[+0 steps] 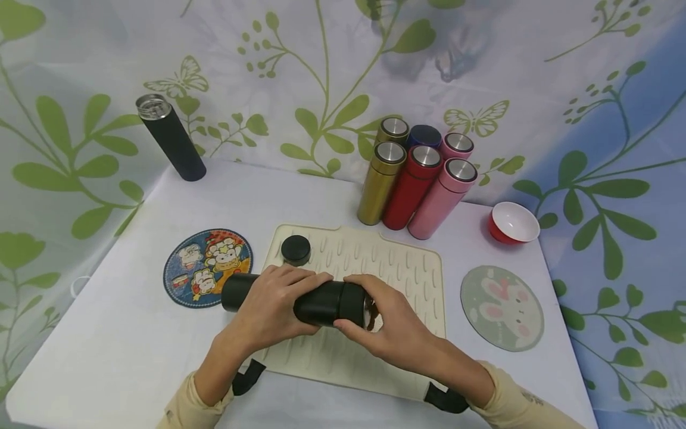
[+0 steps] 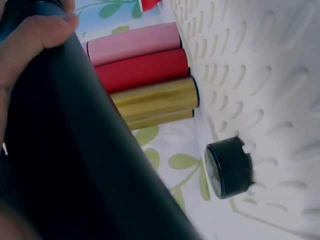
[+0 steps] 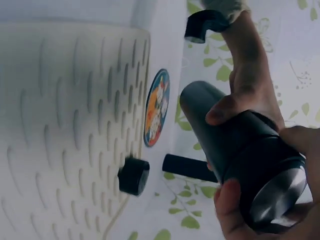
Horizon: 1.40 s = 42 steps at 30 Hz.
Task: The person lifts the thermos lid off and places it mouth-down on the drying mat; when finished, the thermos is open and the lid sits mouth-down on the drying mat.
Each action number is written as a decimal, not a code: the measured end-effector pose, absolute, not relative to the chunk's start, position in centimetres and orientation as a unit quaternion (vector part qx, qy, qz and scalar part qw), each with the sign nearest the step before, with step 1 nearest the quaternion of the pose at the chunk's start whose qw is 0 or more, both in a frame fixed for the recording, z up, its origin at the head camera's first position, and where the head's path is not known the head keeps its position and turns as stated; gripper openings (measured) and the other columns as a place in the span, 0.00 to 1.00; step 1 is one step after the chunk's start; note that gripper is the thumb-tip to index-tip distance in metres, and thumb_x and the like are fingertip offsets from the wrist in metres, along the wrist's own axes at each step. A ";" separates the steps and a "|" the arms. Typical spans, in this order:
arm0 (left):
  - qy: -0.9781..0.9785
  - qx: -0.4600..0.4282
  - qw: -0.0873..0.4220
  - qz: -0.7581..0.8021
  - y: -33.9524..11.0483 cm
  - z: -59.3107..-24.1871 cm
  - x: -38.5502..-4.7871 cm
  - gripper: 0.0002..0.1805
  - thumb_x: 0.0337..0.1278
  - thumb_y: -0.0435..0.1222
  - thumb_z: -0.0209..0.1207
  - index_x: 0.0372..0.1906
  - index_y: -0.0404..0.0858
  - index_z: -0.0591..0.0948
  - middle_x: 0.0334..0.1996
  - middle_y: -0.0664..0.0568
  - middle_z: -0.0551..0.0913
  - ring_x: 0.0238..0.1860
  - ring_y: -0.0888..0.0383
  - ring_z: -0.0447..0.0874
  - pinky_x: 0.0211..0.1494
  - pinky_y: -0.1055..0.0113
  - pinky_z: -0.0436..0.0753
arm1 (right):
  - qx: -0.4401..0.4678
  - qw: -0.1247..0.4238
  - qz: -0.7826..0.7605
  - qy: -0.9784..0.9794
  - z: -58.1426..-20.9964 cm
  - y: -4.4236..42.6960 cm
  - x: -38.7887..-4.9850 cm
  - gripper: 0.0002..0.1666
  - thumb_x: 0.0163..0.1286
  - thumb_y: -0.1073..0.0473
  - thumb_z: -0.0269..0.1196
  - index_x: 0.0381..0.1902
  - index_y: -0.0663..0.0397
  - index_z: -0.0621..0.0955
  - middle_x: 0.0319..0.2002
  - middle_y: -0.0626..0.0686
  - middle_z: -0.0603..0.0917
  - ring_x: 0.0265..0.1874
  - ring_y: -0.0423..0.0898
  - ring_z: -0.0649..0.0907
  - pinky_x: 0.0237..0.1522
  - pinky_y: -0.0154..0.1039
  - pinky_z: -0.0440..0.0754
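A black thermos bottle (image 1: 318, 305) lies nearly level above the cream ribbed mat (image 1: 375, 250). My left hand (image 1: 278, 301) grips it round the body, with the bottle's base pointing left. The fingers and thumb of my right hand (image 1: 393, 325) hold the lid end, whose shiny metal top (image 3: 280, 197) shows in the right wrist view. A loose black lid (image 1: 296, 250) rests on the mat's upper left part, apart from both hands. Behind it at the far left stands another black bottle (image 1: 174, 140) with its mouth uncovered.
Gold (image 1: 382, 185), red (image 1: 409, 190) and pink (image 1: 439, 199) thermos bottles stand grouped at the back with several others. A red and white bowl (image 1: 513, 223) sits at the right. Round mats lie either side: a blue cartoon one (image 1: 182, 286) and a green rabbit one (image 1: 498, 310).
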State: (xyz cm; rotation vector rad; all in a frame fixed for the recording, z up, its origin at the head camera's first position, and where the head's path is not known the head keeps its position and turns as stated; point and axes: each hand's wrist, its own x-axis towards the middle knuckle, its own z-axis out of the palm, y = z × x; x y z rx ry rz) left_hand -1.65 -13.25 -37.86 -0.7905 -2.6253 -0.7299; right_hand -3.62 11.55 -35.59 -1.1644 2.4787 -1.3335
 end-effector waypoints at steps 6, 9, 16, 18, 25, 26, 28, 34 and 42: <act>-0.906 -0.267 0.108 -0.311 -13.9 -38.1 -1.4 0.44 0.25 0.51 0.83 0.60 0.50 0.82 0.48 0.60 0.86 0.46 0.60 0.82 0.46 0.58 0.80 | -0.492 -0.057 -0.340 0.799 -35.3 11.4 -3.8 0.42 0.56 0.57 0.77 0.67 0.51 0.73 0.60 0.53 0.73 0.57 0.47 0.75 0.52 0.42 0.81; -0.903 -0.263 0.093 -0.327 -14.0 -38.1 -1.2 0.44 0.26 0.51 0.82 0.61 0.51 0.82 0.49 0.60 0.85 0.47 0.60 0.82 0.45 0.58 0.80 | -0.507 -0.067 -0.332 0.793 -35.2 11.5 -3.9 0.42 0.54 0.59 0.77 0.67 0.49 0.74 0.61 0.55 0.73 0.58 0.49 0.73 0.53 0.44 0.80; -0.899 -0.244 0.009 -0.364 -14.5 -37.7 -1.0 0.42 0.31 0.53 0.81 0.62 0.53 0.81 0.50 0.63 0.84 0.43 0.65 0.80 0.41 0.66 0.81 | -0.556 -0.118 -0.315 0.760 -35.1 11.1 -3.9 0.38 0.50 0.69 0.75 0.61 0.49 0.79 0.60 0.57 0.75 0.56 0.52 0.74 0.55 0.46 0.79; -0.895 -0.241 -0.011 -0.375 -14.6 -37.5 -1.0 0.42 0.32 0.53 0.80 0.62 0.52 0.81 0.50 0.63 0.84 0.41 0.65 0.80 0.40 0.67 0.81 | -0.570 -0.141 -0.306 0.749 -35.1 10.9 -3.9 0.33 0.54 0.69 0.72 0.59 0.49 0.80 0.59 0.57 0.76 0.55 0.53 0.75 0.55 0.47 0.79; -0.883 -0.235 -0.048 -0.404 -15.1 -37.3 -0.8 0.41 0.34 0.53 0.80 0.62 0.53 0.80 0.49 0.65 0.83 0.39 0.65 0.79 0.38 0.68 0.81 | -0.598 -0.186 -0.284 0.726 -35.0 10.8 -4.0 0.21 0.68 0.67 0.59 0.57 0.47 0.82 0.58 0.58 0.78 0.55 0.57 0.76 0.55 0.49 0.78; -0.881 -0.235 -0.053 -0.408 -15.2 -37.3 -0.8 0.41 0.34 0.53 0.80 0.63 0.53 0.80 0.49 0.65 0.83 0.39 0.64 0.80 0.39 0.67 0.82 | -0.602 -0.198 -0.277 0.722 -34.9 10.8 -4.0 0.20 0.70 0.67 0.57 0.56 0.47 0.82 0.58 0.59 0.78 0.54 0.57 0.76 0.55 0.50 0.78; -0.879 -0.228 -0.059 -0.414 -15.8 -37.4 -0.7 0.42 0.35 0.52 0.80 0.63 0.53 0.79 0.50 0.65 0.83 0.41 0.64 0.80 0.40 0.67 0.82 | -0.608 -0.222 -0.269 0.713 -34.5 10.9 -4.2 0.21 0.71 0.69 0.51 0.54 0.47 0.84 0.57 0.59 0.79 0.53 0.58 0.77 0.53 0.51 0.78; -0.886 -0.182 -0.004 -0.427 -18.4 -37.4 -0.1 0.43 0.31 0.47 0.83 0.62 0.52 0.80 0.50 0.63 0.84 0.44 0.62 0.81 0.42 0.64 0.82 | -0.582 -0.206 -0.292 0.731 -33.7 11.8 -5.4 0.27 0.57 0.74 0.59 0.53 0.49 0.84 0.58 0.59 0.79 0.54 0.58 0.77 0.55 0.53 0.76; -0.864 -0.155 0.144 -0.458 -20.7 -37.3 0.3 0.48 0.27 0.32 0.83 0.65 0.44 0.77 0.53 0.56 0.83 0.52 0.61 0.80 0.53 0.73 0.75 | -0.510 -0.078 -0.307 0.800 -37.0 11.1 -5.6 0.47 0.46 0.69 0.77 0.65 0.58 0.72 0.59 0.52 0.76 0.56 0.47 0.74 0.55 0.40 0.79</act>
